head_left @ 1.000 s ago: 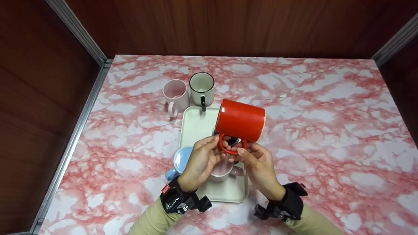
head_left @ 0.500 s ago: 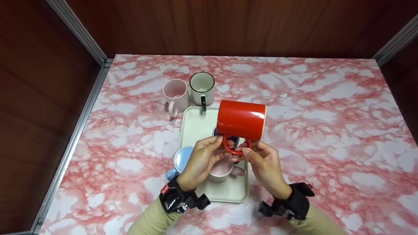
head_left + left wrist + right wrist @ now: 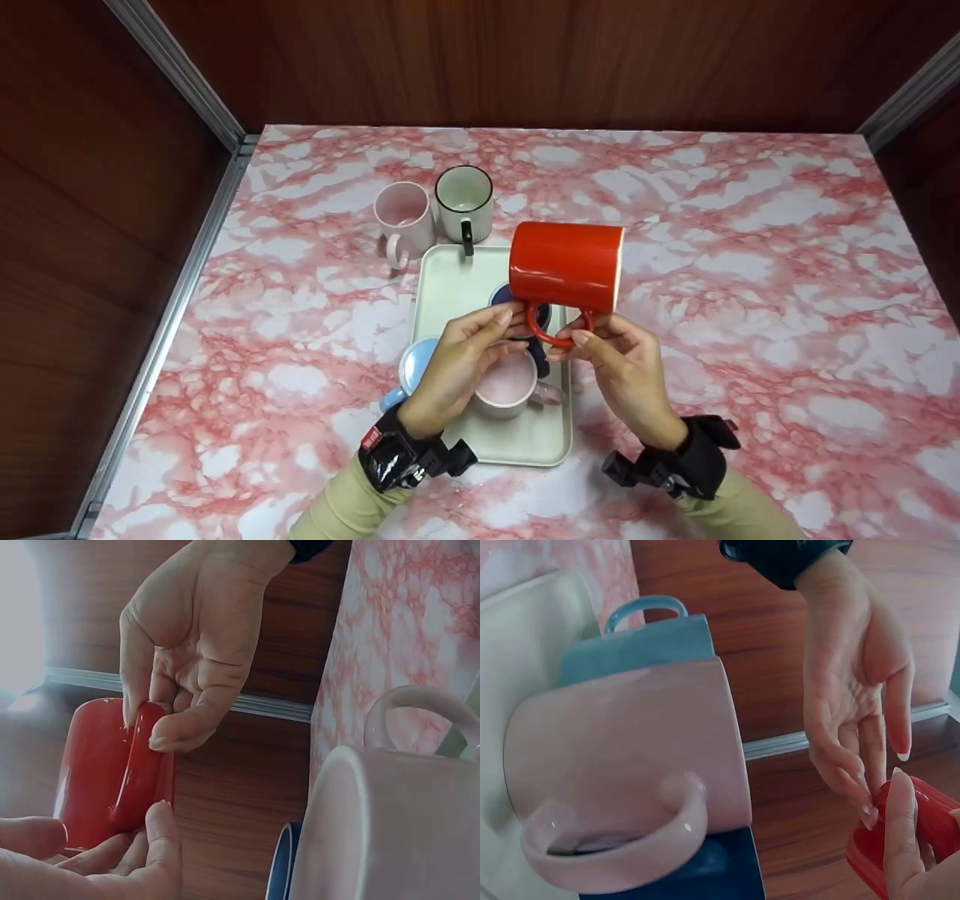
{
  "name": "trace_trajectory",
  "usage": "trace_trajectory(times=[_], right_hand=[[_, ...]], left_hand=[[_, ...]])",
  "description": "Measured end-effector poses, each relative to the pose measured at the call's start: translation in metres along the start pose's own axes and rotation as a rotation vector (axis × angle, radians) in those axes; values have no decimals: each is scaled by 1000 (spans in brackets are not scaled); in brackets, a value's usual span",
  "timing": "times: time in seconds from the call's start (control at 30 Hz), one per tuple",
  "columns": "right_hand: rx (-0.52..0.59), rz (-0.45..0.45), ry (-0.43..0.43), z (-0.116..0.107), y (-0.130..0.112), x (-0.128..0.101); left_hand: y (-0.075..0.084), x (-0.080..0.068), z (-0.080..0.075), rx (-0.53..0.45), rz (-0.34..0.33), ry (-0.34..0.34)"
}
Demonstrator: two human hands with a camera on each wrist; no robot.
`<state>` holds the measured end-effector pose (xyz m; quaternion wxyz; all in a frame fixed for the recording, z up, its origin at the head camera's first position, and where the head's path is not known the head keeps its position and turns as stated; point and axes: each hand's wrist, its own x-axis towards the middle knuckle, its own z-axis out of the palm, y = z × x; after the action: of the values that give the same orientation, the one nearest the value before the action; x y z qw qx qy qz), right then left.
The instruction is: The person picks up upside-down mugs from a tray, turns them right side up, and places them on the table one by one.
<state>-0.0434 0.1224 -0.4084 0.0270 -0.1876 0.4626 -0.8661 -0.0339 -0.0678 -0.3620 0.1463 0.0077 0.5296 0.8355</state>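
A red mug [image 3: 566, 264] lies on its side in the air, its handle toward me. My right hand [image 3: 630, 375] pinches that handle near its right end, thumb in front. At the other end, my left hand [image 3: 461, 367] has its fingertips against or very close to the mug, fingers fairly straight; in the right wrist view the left thumb stands apart from the red mug [image 3: 866, 859]. Below the hands, a pink mug [image 3: 506, 390] and a dark blue mug [image 3: 506, 294] stand on the pale tray [image 3: 457, 277]. The left forearm partly covers a light blue mug [image 3: 418, 364].
Behind the tray, a tall pink mug [image 3: 405, 217] stands left of a white mug [image 3: 463, 199] with a black rim and handle. The pink-and-white marbled table [image 3: 735, 300] is bounded by dark wood panels [image 3: 525, 67] at the back and sides.
The red mug has shifted right and slightly up, and its tilt has levelled. My right hand moved right with it; the left hand turned little, and more of the dark blue mug shows.
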Motion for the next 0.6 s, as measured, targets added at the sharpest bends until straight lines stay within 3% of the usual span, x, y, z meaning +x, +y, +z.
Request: trace_trajectory(times=[0.2,0.23,0.6], right_hand=[[-1,-22,24,-5,-4,5],[-36,-11,48,5,-17,6],[-32,-32,135,-4,-27,19]], left_hand=[[5,0,-6,17,72,32],[6,-1,-8,22,86,41],[27,-10,-27,30,191,138]])
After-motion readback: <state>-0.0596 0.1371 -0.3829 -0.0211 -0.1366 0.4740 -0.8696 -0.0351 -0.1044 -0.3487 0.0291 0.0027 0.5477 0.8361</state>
